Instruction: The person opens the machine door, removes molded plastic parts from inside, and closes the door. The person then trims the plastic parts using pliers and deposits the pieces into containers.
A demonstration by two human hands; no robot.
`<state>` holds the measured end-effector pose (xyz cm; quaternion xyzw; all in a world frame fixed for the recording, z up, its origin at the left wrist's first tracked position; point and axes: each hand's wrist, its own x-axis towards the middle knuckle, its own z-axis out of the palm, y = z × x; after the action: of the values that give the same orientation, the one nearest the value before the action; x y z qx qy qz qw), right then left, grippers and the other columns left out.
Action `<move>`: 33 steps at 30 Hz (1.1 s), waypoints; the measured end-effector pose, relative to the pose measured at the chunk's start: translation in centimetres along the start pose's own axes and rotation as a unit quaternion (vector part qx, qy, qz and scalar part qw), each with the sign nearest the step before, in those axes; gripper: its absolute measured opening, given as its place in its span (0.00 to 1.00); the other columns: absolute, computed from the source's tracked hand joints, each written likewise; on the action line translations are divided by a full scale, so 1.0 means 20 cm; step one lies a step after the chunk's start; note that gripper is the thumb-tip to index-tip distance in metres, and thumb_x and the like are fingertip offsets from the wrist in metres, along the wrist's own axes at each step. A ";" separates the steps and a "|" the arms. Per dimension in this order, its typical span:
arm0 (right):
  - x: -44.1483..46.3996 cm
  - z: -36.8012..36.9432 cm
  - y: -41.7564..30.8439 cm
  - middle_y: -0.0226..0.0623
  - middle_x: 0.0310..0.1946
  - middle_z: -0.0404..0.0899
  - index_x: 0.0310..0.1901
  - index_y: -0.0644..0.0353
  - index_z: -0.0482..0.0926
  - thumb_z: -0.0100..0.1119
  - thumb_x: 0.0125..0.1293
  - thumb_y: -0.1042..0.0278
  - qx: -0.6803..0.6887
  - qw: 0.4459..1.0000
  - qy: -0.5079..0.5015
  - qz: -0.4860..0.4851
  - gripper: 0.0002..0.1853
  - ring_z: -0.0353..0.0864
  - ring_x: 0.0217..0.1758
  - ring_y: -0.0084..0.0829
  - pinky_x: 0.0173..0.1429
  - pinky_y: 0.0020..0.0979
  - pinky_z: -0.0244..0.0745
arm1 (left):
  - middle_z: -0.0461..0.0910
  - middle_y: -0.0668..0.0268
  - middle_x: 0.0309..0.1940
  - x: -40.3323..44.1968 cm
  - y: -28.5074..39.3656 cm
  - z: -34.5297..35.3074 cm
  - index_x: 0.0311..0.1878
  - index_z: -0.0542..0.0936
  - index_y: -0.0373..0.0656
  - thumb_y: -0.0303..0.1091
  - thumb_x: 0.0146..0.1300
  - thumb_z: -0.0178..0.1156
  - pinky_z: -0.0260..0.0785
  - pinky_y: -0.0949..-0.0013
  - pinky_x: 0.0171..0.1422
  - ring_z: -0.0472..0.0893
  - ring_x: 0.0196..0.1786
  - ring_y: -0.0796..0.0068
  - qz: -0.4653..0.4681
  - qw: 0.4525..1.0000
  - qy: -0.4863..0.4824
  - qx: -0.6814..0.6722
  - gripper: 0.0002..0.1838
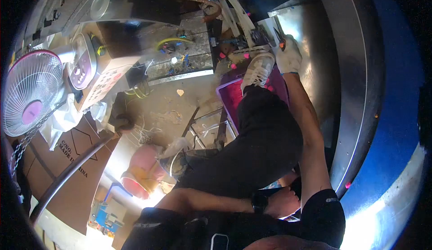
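Observation:
My right hand (pixel 289 57), in a white work glove, reaches out beside the metal machine. It is closed around a slim dark tool (pixel 281 43) with orange on it; its kind is unclear. Just below and left of that hand stands a purple bin (pixel 221 89) with bright pink pieces (pixel 235 98) inside. My light shoe (pixel 260 70) is over the bin and hides part of it. My left hand (pixel 283 202), bare with a dark watch (pixel 259 202) at the wrist, lies across my lap. Its fingers look curled, and whatever they hold is hidden.
A caged fan (pixel 31 92) and a printed carton (pixel 67 169) stand at left. A wooden pallet (pixel 193 47) with scattered bits lies ahead. Near my other foot is a pink bucket (pixel 137 178). A curved metal machine side (pixel 355 92) bounds the right.

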<state>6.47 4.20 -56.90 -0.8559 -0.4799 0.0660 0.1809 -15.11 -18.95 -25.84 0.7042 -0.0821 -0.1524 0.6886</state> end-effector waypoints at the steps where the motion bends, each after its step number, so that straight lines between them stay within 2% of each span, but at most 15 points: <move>1: -0.01 0.00 0.00 0.49 0.46 0.84 0.52 0.56 0.80 0.64 0.64 0.62 0.003 1.000 0.002 0.002 0.16 0.84 0.51 0.51 0.56 0.49 0.81 | 0.85 0.52 0.43 -0.01 0.00 -0.01 0.48 0.84 0.34 0.47 0.74 0.59 0.72 0.50 0.56 0.83 0.49 0.55 0.008 1.000 -0.006 -0.005 0.21; 4: -0.02 0.01 0.01 0.49 0.47 0.84 0.52 0.55 0.80 0.63 0.65 0.62 -0.008 1.000 0.004 -0.005 0.16 0.84 0.52 0.52 0.57 0.49 0.81 | 0.85 0.53 0.43 0.00 0.01 0.03 0.47 0.84 0.34 0.47 0.74 0.59 0.71 0.51 0.57 0.83 0.49 0.57 0.000 1.000 0.020 -0.002 0.21; 7: -0.01 0.02 0.01 0.49 0.48 0.84 0.52 0.55 0.80 0.63 0.65 0.62 -0.017 0.999 -0.028 0.029 0.16 0.84 0.53 0.51 0.58 0.49 0.80 | 0.86 0.55 0.42 -0.01 0.02 -0.04 0.45 0.85 0.36 0.45 0.73 0.60 0.72 0.52 0.54 0.84 0.48 0.58 -0.003 1.000 -0.013 -0.006 0.19; 16: 0.06 0.02 -0.01 0.51 0.49 0.82 0.54 0.56 0.79 0.64 0.64 0.62 -0.035 0.999 -0.011 -0.023 0.18 0.83 0.54 0.52 0.59 0.50 0.79 | 0.85 0.59 0.36 -0.01 0.02 -0.03 0.40 0.85 0.39 0.37 0.68 0.60 0.73 0.53 0.49 0.84 0.42 0.60 0.020 0.998 0.050 0.015 0.11; 21: 0.03 -0.01 -0.02 0.52 0.51 0.81 0.56 0.57 0.77 0.65 0.63 0.64 -0.034 0.997 -0.065 0.012 0.21 0.82 0.57 0.53 0.60 0.50 0.78 | 0.85 0.57 0.35 0.00 0.04 -0.02 0.38 0.86 0.38 0.37 0.66 0.61 0.75 0.53 0.47 0.85 0.43 0.59 0.006 0.999 0.034 0.006 0.11; 26: 0.00 -0.02 -0.01 0.53 0.52 0.81 0.58 0.57 0.76 0.63 0.64 0.64 -0.002 0.999 -0.038 -0.002 0.21 0.81 0.58 0.53 0.61 0.50 0.78 | 0.86 0.56 0.34 -0.01 0.03 -0.07 0.37 0.86 0.37 0.36 0.65 0.61 0.75 0.53 0.45 0.86 0.41 0.58 0.028 0.998 0.044 0.034 0.12; 29: -0.01 0.04 0.05 0.52 0.53 0.81 0.60 0.56 0.75 0.64 0.64 0.63 -0.016 0.999 -0.024 -0.026 0.23 0.82 0.57 0.53 0.60 0.51 0.79 | 0.86 0.56 0.35 -0.01 0.02 -0.06 0.38 0.86 0.36 0.37 0.65 0.61 0.76 0.53 0.45 0.86 0.41 0.58 0.021 0.998 0.049 0.038 0.12; 33: -0.03 0.06 0.05 0.51 0.54 0.81 0.62 0.54 0.74 0.63 0.65 0.59 -0.038 0.996 -0.073 0.019 0.24 0.83 0.55 0.53 0.58 0.52 0.80 | 0.87 0.56 0.36 0.00 0.04 -0.06 0.40 0.86 0.36 0.37 0.67 0.60 0.76 0.53 0.46 0.86 0.40 0.60 0.008 0.999 0.033 0.020 0.13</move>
<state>6.58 3.44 -58.42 -0.8640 -0.4779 0.1132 0.1110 -14.69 -17.83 -25.13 0.7215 -0.0683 -0.1219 0.6781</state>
